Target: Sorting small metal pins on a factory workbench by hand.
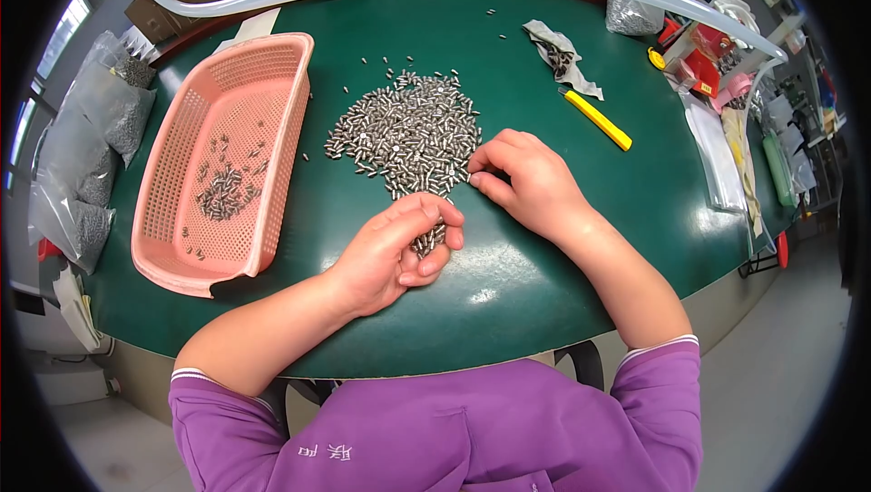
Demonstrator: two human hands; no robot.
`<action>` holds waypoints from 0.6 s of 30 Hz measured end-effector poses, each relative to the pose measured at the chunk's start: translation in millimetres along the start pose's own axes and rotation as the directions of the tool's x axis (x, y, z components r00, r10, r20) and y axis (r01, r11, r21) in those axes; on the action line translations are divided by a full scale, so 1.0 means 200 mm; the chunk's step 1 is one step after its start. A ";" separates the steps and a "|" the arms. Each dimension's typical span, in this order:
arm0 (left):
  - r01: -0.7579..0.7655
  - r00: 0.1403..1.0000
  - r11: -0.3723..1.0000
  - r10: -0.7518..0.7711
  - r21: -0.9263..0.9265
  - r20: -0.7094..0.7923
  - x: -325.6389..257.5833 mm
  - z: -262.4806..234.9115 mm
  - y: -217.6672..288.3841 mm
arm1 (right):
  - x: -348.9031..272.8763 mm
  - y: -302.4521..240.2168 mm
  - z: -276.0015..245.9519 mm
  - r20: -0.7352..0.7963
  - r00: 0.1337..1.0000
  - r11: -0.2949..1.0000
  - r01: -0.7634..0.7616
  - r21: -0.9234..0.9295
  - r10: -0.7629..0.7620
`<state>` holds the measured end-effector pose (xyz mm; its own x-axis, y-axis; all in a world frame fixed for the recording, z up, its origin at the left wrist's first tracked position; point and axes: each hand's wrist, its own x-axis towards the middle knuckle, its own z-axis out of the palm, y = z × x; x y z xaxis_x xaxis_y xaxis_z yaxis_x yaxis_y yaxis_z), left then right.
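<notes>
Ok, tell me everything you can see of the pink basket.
The basket is a shallow, rounded rectangle, apparently plastic, with perforated floor and walls. It stands open side up on the green table, left of the metal pile, its length running away from the person. Its near right corner looks broken. Inside lie a small heap of metal pieces and some strays.

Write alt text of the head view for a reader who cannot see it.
A person's left hand cups small metal pieces beside a matching pile on a green table; the right hand is at its right edge. A pink basket holding more stands left, a yellow cutter lies right.
</notes>
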<state>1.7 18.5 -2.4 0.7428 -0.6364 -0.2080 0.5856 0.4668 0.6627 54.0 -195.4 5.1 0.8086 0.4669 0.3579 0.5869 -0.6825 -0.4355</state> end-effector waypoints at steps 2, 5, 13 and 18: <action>-0.003 1.000 1.000 0.003 -0.003 0.002 0.00 0.00 0.00 | 0.00 0.01 -0.01 0.040 0.999 0.999 0.000 -0.034 0.001; -0.005 1.000 1.000 0.005 0.005 -0.006 0.00 0.00 -0.01 | 0.00 0.00 -0.02 0.028 0.999 1.000 0.025 0.015 -0.026; 0.010 1.000 0.999 -0.010 0.037 -0.011 0.00 0.01 -0.01 | -0.02 -0.15 -0.06 -0.010 0.980 0.936 0.190 0.297 -0.196; 0.021 0.998 1.000 -0.021 -0.003 0.059 0.00 0.00 -0.01 | -0.02 -0.16 -0.05 -0.044 0.965 0.913 0.259 0.316 -0.258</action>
<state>1.5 17.8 -3.6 0.7101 -0.6809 -0.1792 0.6020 0.4552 0.6560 31.1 -181.9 26.1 0.6270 0.6023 0.4941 0.7578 -0.3243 -0.5662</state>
